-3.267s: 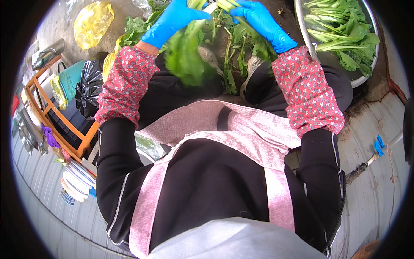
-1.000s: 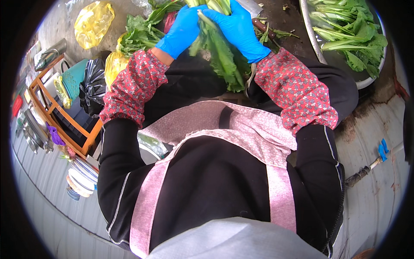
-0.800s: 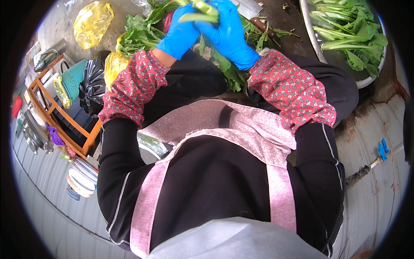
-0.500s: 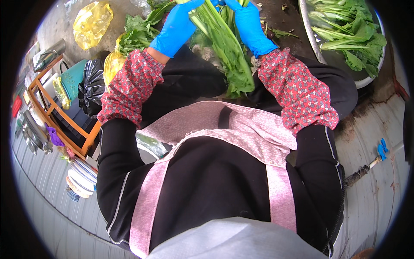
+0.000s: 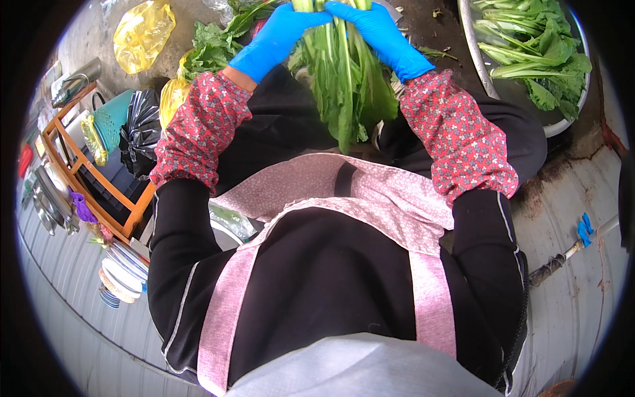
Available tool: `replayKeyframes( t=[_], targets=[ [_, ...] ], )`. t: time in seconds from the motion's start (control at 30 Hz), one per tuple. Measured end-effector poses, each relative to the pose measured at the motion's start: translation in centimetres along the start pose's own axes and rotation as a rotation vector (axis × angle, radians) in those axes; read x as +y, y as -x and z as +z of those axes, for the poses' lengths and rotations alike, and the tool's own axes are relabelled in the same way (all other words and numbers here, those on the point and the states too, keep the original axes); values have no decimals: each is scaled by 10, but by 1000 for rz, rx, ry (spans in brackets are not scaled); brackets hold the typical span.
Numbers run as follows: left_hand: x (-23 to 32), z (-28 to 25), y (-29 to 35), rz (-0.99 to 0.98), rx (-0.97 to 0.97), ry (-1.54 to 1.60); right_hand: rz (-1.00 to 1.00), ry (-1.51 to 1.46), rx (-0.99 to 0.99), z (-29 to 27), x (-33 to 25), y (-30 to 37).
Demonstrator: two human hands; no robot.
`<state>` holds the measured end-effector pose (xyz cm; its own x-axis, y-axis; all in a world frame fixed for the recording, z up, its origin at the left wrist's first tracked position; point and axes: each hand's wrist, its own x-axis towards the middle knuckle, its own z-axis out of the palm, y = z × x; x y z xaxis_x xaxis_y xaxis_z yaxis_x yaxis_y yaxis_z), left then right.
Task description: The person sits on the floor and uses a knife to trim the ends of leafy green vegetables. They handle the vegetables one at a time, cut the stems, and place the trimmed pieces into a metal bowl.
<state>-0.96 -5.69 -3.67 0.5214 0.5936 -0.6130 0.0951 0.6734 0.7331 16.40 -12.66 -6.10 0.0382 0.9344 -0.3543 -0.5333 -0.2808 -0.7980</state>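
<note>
Between my knees hangs a bunch of leafy greens [image 5: 347,79], its pale stems at the top edge and its leaves pointing down toward my apron. My left hand [image 5: 281,36], in a blue glove, is closed on the stems from the left. From the right, my right hand [image 5: 380,33], gloved the same way, grips the same stems, with its thumb stretched across them. The two thumbs nearly meet in front of the bunch. Part of the fingers is hidden behind the stems.
A metal basin [image 5: 486,63] at the right holds more greens in water. Loose greens [image 5: 215,49] lie at the left, near a yellow plastic bag [image 5: 143,36]. A black bag [image 5: 140,135] and a wooden rack [image 5: 99,182] stand further left. Scraps dot the floor.
The bunch has swung from a slant to hanging nearly straight down, with its leaves fanned out. Both hands have come closer together on the stems.
</note>
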Motion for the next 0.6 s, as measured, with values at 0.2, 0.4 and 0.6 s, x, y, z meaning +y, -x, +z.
replayKeyframes(
  t=[0.2, 0.4, 0.6],
  targets=[
    [-4, 0, -1, -76, -50, -395, 169, -180, 39, -9, 1, 0],
    [-3, -1, -5, -45, -188, -412, 114, -218, 57, -21, -11, -2],
    [-1, -31, -16, -65, -369, -442, 41, -312, 202, -66, -49, -7]
  ],
)
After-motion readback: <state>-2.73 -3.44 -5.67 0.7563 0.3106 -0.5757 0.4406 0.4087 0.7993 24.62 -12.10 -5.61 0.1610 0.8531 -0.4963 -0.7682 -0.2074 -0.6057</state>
